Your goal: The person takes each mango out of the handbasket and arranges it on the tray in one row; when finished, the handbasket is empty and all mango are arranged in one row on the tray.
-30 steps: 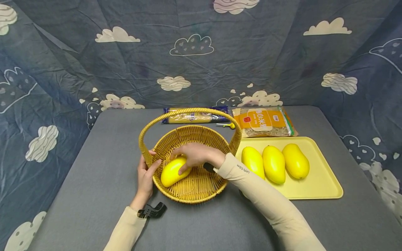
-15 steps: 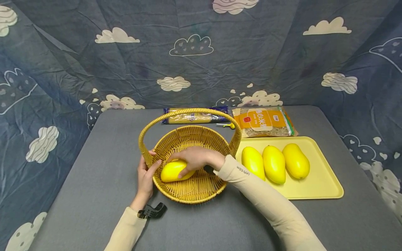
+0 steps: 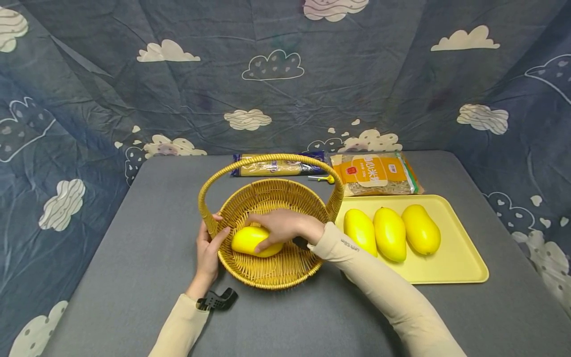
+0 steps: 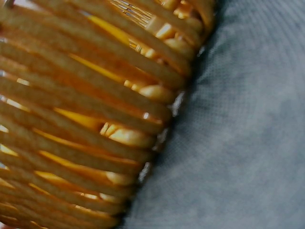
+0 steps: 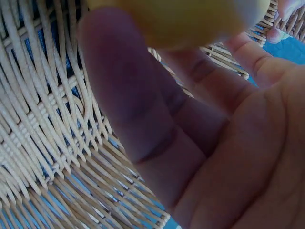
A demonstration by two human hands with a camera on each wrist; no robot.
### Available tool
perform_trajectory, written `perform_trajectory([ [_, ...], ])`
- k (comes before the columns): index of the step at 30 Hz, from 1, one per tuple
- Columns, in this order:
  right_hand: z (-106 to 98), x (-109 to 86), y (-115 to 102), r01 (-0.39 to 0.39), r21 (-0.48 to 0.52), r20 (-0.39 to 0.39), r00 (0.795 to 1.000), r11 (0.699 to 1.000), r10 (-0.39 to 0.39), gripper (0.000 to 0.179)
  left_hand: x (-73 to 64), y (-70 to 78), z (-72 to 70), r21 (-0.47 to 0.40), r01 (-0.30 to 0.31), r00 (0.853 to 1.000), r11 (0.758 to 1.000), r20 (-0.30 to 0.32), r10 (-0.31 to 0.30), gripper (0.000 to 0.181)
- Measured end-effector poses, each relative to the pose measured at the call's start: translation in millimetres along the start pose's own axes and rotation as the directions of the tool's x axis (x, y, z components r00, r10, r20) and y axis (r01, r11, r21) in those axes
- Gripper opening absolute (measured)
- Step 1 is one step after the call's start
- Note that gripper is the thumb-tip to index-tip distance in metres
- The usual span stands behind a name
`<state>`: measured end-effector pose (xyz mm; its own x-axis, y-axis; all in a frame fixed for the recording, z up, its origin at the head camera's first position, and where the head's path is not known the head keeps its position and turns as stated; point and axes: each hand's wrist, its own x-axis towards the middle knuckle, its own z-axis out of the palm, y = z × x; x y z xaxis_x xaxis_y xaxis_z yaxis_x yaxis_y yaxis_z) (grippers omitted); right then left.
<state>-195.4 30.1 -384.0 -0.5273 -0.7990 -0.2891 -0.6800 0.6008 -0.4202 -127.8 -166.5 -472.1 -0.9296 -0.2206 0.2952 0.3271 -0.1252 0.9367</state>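
A yellow mango lies inside the round wicker basket, left of its middle. My right hand reaches in from the right and grips the mango, thumb on the near side and fingers over the far side. In the right wrist view the thumb presses against the yellow fruit, with the woven wall behind. My left hand holds the basket's left side at the foot of its tall handle, thumb over the rim. The left wrist view has only the wicker weave beside the grey tabletop.
Right of the basket, a pale yellow tray bears three more mangoes. Behind lie a blue-and-yellow noodle packet, a small yellow item and an orange-labelled food bag. A cloud-patterned cloth hangs at the back.
The mango in my right hand has turned from a slant to nearly sideways and shifted slightly right within the basket. My left hand has stayed on the rim.
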Motion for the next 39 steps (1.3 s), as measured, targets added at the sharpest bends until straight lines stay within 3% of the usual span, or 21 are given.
perform_trajectory([
  [11, -2, -12.7, -1, -0.014, 0.001, 0.024, 1.0, 1.0, 0.014, 0.062, 1.2, 1.6, 0.5, 0.008, -0.008, 1.0, 1.0, -0.006, 0.008, 0.03],
  [18, -2, -18.4, 0, 0.004, -0.03, -0.002, 1.0, 1.0, -0.004, 0.063, 0.5, 1.1, 0.4, 0.011, -0.006, 1.0, 1.0, -0.005, 0.007, 0.03],
  [29, -8, -33.9, 1, 0.001, -0.023, -0.103, 0.995, 1.0, -0.004, 0.064, -0.6, 0.8, 0.3, 0.007, -0.001, 1.0, 1.0, -0.007, 0.001, 0.031],
  [39, -13, -53.1, -1, 0.051, 0.015, -0.272, 0.961, 0.999, -0.045, 0.068, -0.5, -0.1, 0.1, 0.002, -0.006, 1.0, 1.0, -0.006, 0.006, 0.031],
])
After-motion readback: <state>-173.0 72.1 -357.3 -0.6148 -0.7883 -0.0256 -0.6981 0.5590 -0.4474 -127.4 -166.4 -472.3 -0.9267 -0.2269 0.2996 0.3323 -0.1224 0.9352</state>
